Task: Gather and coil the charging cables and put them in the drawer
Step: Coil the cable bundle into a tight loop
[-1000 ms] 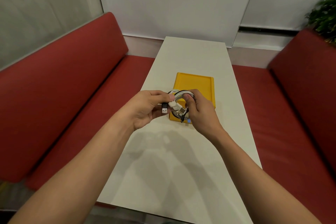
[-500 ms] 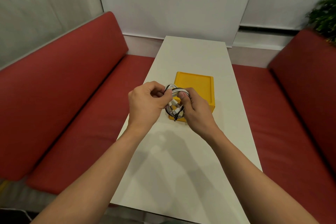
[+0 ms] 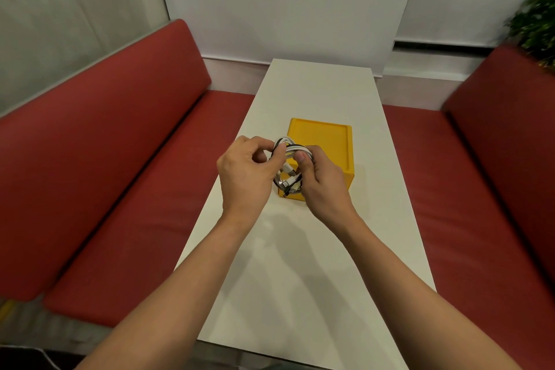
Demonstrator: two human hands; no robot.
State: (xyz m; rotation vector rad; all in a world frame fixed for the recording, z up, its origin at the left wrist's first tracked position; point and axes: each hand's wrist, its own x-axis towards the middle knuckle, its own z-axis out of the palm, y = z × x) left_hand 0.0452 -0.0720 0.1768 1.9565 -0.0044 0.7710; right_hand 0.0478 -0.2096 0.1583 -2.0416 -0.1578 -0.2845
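The left hand (image 3: pixel 244 173) is curled nearly closed, fingertips pinching the near-left side of the cable bundle (image 3: pixel 288 165). The bundle, white and black cords looped together, hangs in the air just in front of the yellow drawer box (image 3: pixel 326 141), above the white worktop (image 3: pixel 300 294). It looks light, soft and springy, apt to uncoil if released; holding across all loops at once, with the loose plug ends tucked in, seems safest. The right hand (image 3: pixel 321 182) is closed over the bundle's other side, thumb on top. No brand or writing is legible anywhere.
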